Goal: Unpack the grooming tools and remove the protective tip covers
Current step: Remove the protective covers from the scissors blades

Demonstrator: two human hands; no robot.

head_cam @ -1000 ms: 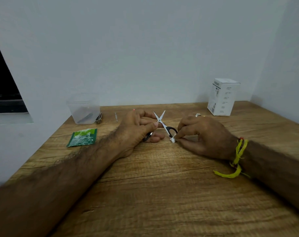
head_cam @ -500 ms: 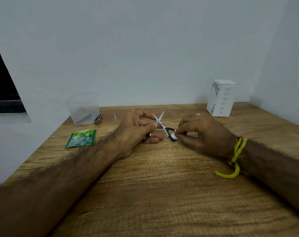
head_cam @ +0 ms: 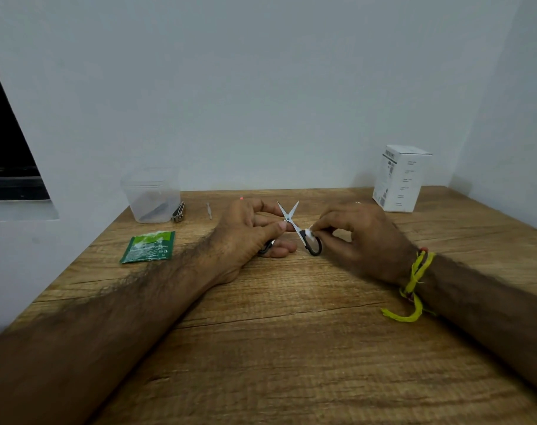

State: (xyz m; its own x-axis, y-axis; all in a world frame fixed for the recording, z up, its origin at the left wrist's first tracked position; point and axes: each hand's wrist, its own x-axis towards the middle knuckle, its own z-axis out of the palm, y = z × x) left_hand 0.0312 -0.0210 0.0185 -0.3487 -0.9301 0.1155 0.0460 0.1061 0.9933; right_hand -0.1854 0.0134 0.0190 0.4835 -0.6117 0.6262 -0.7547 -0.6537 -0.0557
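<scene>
Surface: wooden table with brown grain [head_cam: 291,348], set against pale walls.
Tool in hand: small steel scissors with black loop handles [head_cam: 295,228], held just above the table between both hands, blades spread apart in an X with tips pointing up and away.
Left hand [head_cam: 249,234]: thumb and fingers curled round the left handle of the scissors; thumb tip presses near the pivot; the left loop is mostly hidden under the fingers.
Right hand [head_cam: 359,237]: fingertips drawn together, pinching a small white piece [head_cam: 309,234] against the right handle loop. Whether the piece is a cover or a scrap of wrapping cannot be told.
Right wrist: yellow thread band [head_cam: 414,283] with loose ends lying on the table.
Far left of table: clear plastic tub [head_cam: 152,197] with a dark item inside, too blurred to identify.
Beside tub: metal nail clipper [head_cam: 178,212], just right of the tub.
Further right: thin metal pick [head_cam: 209,210], lying apart from the clipper and left of the left hand.
Near left: green foil sachet [head_cam: 148,246], flat on the table, in front of the tub.
Far right: white printed carton [head_cam: 399,179], upright near the wall corner, well apart from the hands.
</scene>
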